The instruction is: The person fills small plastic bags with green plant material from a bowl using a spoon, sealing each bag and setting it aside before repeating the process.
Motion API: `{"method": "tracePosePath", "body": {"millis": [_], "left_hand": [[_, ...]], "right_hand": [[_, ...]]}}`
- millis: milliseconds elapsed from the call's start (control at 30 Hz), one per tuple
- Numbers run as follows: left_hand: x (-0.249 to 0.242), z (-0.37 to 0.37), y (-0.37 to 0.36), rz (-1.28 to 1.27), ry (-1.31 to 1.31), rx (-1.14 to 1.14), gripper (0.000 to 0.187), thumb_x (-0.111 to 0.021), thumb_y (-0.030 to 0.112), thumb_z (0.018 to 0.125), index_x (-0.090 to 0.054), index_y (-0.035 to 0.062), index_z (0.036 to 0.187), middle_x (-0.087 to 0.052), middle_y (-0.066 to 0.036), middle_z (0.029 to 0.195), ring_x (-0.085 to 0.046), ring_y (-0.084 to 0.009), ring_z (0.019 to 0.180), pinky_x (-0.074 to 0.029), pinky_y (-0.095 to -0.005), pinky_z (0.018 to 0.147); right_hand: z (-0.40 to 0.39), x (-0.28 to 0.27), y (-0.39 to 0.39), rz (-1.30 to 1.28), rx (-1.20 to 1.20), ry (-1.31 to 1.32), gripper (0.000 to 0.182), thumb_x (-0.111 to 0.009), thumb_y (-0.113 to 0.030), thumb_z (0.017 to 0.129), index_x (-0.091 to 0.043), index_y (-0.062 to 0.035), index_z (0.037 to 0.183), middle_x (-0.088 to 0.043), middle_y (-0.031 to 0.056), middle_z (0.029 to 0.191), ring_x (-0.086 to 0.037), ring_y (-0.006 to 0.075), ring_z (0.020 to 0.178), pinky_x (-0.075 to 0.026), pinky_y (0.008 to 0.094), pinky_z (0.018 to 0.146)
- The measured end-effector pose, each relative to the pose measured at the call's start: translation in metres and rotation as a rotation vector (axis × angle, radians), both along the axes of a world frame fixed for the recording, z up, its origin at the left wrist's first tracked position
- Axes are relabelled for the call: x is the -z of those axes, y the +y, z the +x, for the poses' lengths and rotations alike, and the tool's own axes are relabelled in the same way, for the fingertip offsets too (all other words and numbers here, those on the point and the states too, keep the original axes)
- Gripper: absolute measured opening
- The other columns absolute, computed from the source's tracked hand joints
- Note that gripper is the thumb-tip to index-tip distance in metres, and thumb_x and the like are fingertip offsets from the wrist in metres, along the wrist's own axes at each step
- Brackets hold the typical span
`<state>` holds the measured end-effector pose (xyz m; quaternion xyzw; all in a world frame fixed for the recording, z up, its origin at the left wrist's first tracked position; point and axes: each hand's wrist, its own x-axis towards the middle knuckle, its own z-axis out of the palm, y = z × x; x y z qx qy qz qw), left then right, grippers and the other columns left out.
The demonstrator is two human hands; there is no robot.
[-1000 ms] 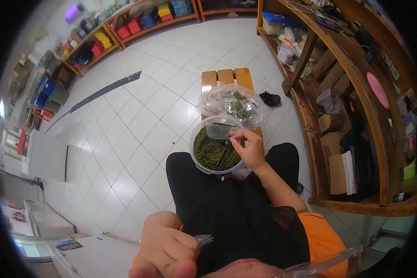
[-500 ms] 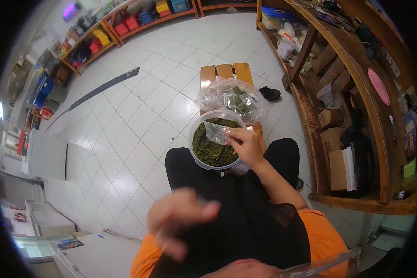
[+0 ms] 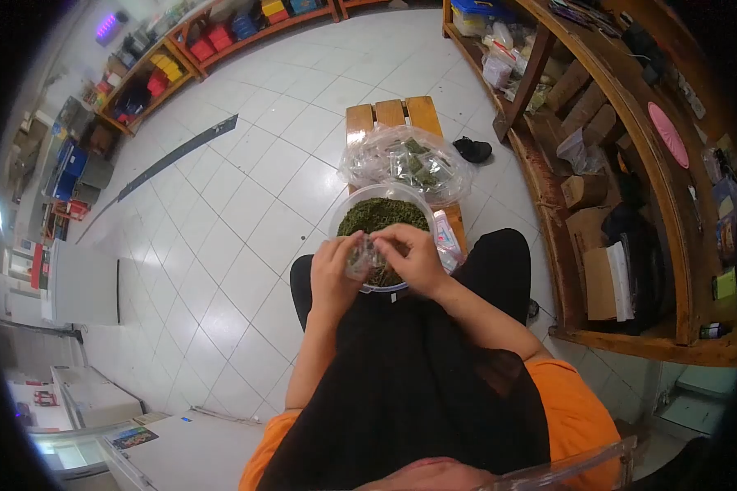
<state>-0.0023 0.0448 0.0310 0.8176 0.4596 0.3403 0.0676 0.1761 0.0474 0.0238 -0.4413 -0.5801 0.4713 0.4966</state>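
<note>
A round clear tub [image 3: 341,214] full of dark green dried leaves rests on a wooden bench [image 3: 385,114] in front of my knees. Over its near rim, my left hand [image 3: 334,268] and my right hand [image 3: 413,259] pinch a small clear plastic bag [image 3: 363,255] between them from either side. Behind the tub lies a large crumpled clear bag [image 3: 405,162] holding small packets of the green material. More small clear packets [image 3: 446,237] lie on the bench to the right of the tub.
White tiled floor spreads to the left and beyond the bench. A wooden shelf unit [image 3: 630,139] with boxes and bags curves along the right. A black object [image 3: 472,150] lies on the floor beside the bench. Low shelves with coloured boxes [image 3: 213,37] stand far back.
My left hand has come from near my body out to the tub and taken hold of the small bag's other side. My right hand stayed on the bag over the tub.
</note>
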Motion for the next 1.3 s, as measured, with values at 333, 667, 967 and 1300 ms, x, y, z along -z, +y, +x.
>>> {"method": "tracePosePath", "body": {"millis": [333,667,967,1300], "left_hand": [[0.033,-0.035,0.002,-0.674,-0.934,-0.045,0.065,-0.082,0.003,0.071,-0.046,0.0029,0.125,-0.059,-0.006,0.109,-0.056,-0.013,0.101,-0.045,-0.0256,0.088],[0.027,-0.047,-0.006,-0.758,-0.883,-0.096,0.066,-0.082,0.005,0.07,-0.047,0.0057,0.126,-0.052,-0.001,0.103,-0.05,-0.012,0.097,-0.041,-0.0274,0.088],[0.032,-0.049,-0.015,-0.785,-0.927,-0.061,0.066,-0.083,0.008,0.069,-0.045,0.0082,0.122,-0.052,-0.002,0.108,-0.051,-0.0128,0.101,-0.04,-0.0273,0.09],[0.022,-0.042,-0.012,-0.755,-0.979,-0.016,0.064,-0.083,0.005,0.069,-0.046,0.0091,0.121,-0.054,-0.002,0.111,-0.053,-0.0137,0.105,-0.044,-0.0288,0.091]], "right_hand": [[0.014,0.044,0.019,0.42,-0.418,-0.846,0.024,-0.068,-0.004,0.071,-0.071,-0.0103,0.094,-0.058,0.008,0.101,-0.054,0.0307,0.098,-0.047,0.0428,0.084],[0.028,0.026,0.058,0.395,0.291,-0.591,0.012,-0.064,-0.009,0.087,-0.063,-0.002,0.097,-0.064,0.0157,0.09,-0.062,0.0356,0.085,-0.05,0.042,0.075],[-0.001,0.087,0.068,-0.066,0.162,-0.113,0.012,-0.057,-0.01,0.094,-0.059,0.0019,0.097,-0.069,0.0154,0.087,-0.068,0.0215,0.068,-0.054,0.0334,0.062],[0.003,0.095,0.07,-0.32,0.039,0.159,0.014,-0.05,-0.011,0.1,-0.052,0.001,0.105,-0.068,0.0123,0.09,-0.067,0.0185,0.073,-0.058,0.0305,0.062]]}}
